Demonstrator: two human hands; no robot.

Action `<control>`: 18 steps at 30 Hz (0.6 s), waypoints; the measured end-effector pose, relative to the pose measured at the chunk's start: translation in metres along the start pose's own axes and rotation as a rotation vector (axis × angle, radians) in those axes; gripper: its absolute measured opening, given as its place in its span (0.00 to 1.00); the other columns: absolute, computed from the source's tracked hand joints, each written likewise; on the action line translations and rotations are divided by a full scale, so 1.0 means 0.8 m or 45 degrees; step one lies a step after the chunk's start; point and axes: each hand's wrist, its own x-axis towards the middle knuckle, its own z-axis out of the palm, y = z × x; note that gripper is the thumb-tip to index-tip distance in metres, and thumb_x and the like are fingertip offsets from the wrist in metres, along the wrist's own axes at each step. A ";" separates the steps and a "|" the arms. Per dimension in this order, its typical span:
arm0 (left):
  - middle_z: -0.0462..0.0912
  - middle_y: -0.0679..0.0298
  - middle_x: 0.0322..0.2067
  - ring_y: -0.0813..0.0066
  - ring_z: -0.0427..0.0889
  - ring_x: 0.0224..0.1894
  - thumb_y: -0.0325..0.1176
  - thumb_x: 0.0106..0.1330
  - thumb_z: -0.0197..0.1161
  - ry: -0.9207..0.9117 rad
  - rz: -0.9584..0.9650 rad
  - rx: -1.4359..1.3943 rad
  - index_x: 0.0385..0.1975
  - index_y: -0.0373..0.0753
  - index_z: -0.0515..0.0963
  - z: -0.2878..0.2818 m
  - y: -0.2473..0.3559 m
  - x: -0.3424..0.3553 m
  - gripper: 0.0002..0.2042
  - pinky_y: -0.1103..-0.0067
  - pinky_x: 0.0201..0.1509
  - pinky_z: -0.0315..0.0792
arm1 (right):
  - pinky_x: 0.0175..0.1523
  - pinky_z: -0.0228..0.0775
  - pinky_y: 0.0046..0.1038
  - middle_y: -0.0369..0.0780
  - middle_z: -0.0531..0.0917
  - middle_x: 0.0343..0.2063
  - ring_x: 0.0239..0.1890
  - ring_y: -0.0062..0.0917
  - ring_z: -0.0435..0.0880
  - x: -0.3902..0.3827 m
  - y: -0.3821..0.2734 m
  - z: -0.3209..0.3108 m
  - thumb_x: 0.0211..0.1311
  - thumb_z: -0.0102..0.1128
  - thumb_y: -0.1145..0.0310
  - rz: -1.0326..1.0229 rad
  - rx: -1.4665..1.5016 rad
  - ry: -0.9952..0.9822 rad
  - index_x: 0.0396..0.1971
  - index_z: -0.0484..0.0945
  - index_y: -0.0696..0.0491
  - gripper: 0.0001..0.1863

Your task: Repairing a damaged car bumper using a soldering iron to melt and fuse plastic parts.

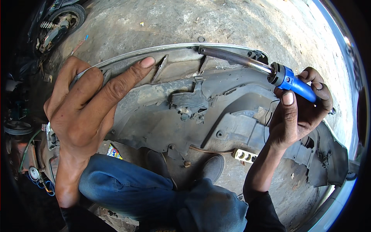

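My right hand holds a soldering iron by its blue handle, between thumb and fingers. Its long metal barrel points left over the far rim of a large grey car bumper, which lies with its ribbed inner side up. At the left, my left hand is over the bumper's rim, one finger stretched toward the right and the others bent and apart. Nothing shows between its fingers, though its palm side is hidden. A dark bracket sits on the bumper's middle.
A white power strip lies beside my shoe, with a cable running to it. A colourful packet is near my knee. A motorcycle wheel stands far left; a pressure gauge and hoses are at the lower left.
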 end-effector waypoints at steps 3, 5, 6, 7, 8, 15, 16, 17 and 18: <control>0.54 0.65 0.21 0.68 0.61 0.24 0.20 0.44 0.70 0.002 0.002 0.001 0.48 0.46 0.87 0.000 0.000 -0.001 0.26 0.71 0.27 0.61 | 0.52 0.76 0.27 0.47 0.74 0.48 0.51 0.30 0.75 0.000 0.000 -0.001 0.52 0.74 0.78 0.005 -0.008 0.000 0.53 0.68 0.51 0.31; 0.54 0.65 0.21 0.68 0.61 0.24 0.21 0.44 0.70 -0.002 0.000 0.003 0.48 0.46 0.87 -0.001 0.000 -0.001 0.26 0.71 0.27 0.61 | 0.52 0.76 0.27 0.47 0.74 0.48 0.51 0.30 0.75 0.000 0.002 -0.001 0.52 0.74 0.79 -0.019 -0.013 -0.004 0.53 0.68 0.51 0.31; 0.54 0.65 0.21 0.68 0.61 0.25 0.21 0.43 0.70 -0.006 -0.003 0.004 0.48 0.45 0.87 -0.001 0.000 -0.001 0.26 0.71 0.27 0.61 | 0.52 0.76 0.27 0.47 0.74 0.48 0.51 0.30 0.75 0.000 0.002 -0.001 0.52 0.74 0.79 -0.019 -0.010 -0.003 0.53 0.68 0.51 0.31; 0.54 0.65 0.21 0.68 0.61 0.25 0.21 0.43 0.70 -0.008 -0.003 0.007 0.48 0.45 0.87 -0.002 0.000 -0.001 0.26 0.71 0.27 0.61 | 0.53 0.76 0.28 0.47 0.74 0.48 0.51 0.30 0.74 -0.001 0.002 -0.001 0.52 0.74 0.79 -0.010 0.001 -0.002 0.53 0.68 0.51 0.30; 0.54 0.65 0.21 0.69 0.61 0.24 0.21 0.43 0.70 -0.003 0.000 0.004 0.48 0.45 0.87 -0.001 0.001 0.000 0.26 0.71 0.27 0.61 | 0.53 0.75 0.29 0.47 0.74 0.48 0.51 0.30 0.74 0.000 0.001 -0.002 0.52 0.74 0.79 -0.003 0.004 -0.005 0.53 0.68 0.51 0.30; 0.54 0.65 0.20 0.69 0.61 0.24 0.20 0.44 0.70 -0.018 0.010 0.004 0.48 0.45 0.88 -0.003 0.000 0.002 0.26 0.71 0.27 0.60 | 0.54 0.75 0.30 0.46 0.74 0.48 0.52 0.31 0.74 0.000 0.002 -0.005 0.51 0.74 0.79 0.001 -0.002 0.008 0.53 0.68 0.51 0.30; 0.54 0.65 0.20 0.69 0.61 0.24 0.20 0.44 0.70 -0.020 0.011 0.005 0.48 0.45 0.88 -0.003 0.000 0.001 0.26 0.71 0.27 0.60 | 0.54 0.75 0.30 0.46 0.74 0.48 0.52 0.31 0.74 0.000 0.002 -0.005 0.51 0.74 0.79 -0.004 -0.015 0.008 0.53 0.68 0.51 0.30; 0.54 0.65 0.20 0.69 0.61 0.24 0.20 0.44 0.71 -0.014 0.011 0.006 0.48 0.45 0.88 -0.002 0.000 0.001 0.25 0.71 0.26 0.60 | 0.54 0.75 0.30 0.46 0.74 0.48 0.52 0.31 0.74 0.000 0.002 -0.005 0.51 0.74 0.79 -0.009 -0.030 0.008 0.53 0.68 0.51 0.30; 0.54 0.65 0.20 0.69 0.61 0.24 0.20 0.44 0.71 -0.008 0.010 0.007 0.48 0.45 0.88 -0.001 0.000 0.000 0.25 0.71 0.26 0.60 | 0.54 0.75 0.30 0.46 0.74 0.48 0.52 0.31 0.74 0.000 0.002 -0.005 0.51 0.74 0.79 -0.009 -0.031 0.009 0.53 0.68 0.51 0.30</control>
